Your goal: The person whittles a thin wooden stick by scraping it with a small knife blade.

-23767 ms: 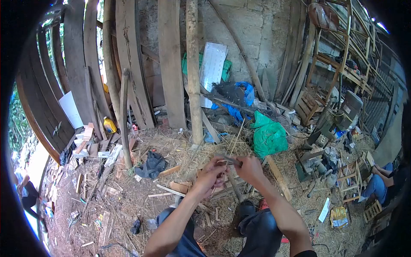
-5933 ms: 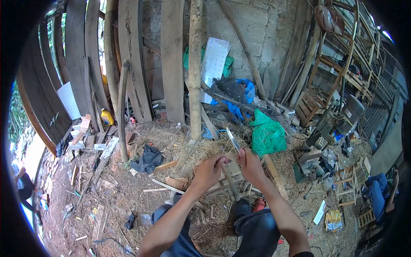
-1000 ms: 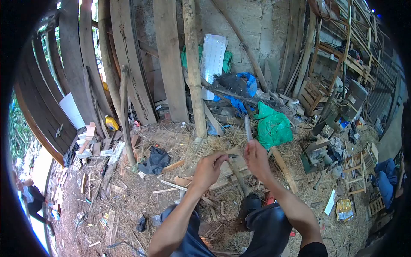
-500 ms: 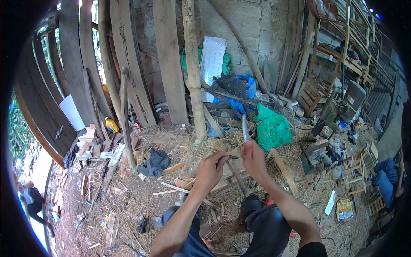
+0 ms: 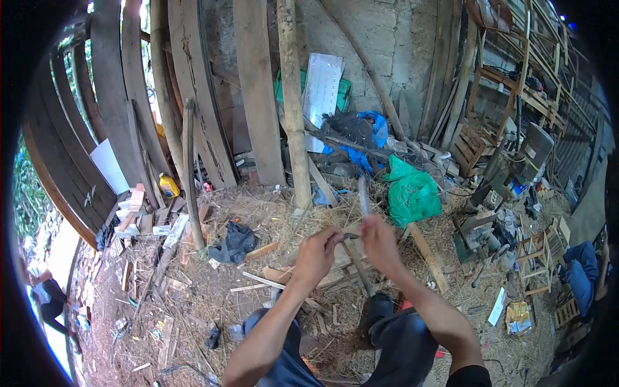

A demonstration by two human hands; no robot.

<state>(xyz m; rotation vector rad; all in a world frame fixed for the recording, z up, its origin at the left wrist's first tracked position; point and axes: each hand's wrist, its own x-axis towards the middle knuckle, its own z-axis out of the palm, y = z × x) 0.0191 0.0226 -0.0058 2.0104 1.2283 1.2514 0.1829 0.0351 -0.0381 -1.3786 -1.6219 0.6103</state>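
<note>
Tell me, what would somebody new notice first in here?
Probably the bright green bag, on the ground beyond the right hand. Next, maybe the knife in that hand, its blade blurred and pointing away, near a small dark piece in the left hand. Far left, the yellow bottle stands out by the boards.

We see a dirt floor [image 5: 248,208] strewn with straw and wood scraps. On it we find a crumpled black plastic bag [image 5: 233,244] with a short wood offcut [image 5: 261,251] just beside it, a bulging green plastic bag [image 5: 413,197] near a longer plank [image 5: 427,259], and, farther right, a white strip [image 5: 496,306] near a gold-coloured packet [image 5: 518,317].
</note>
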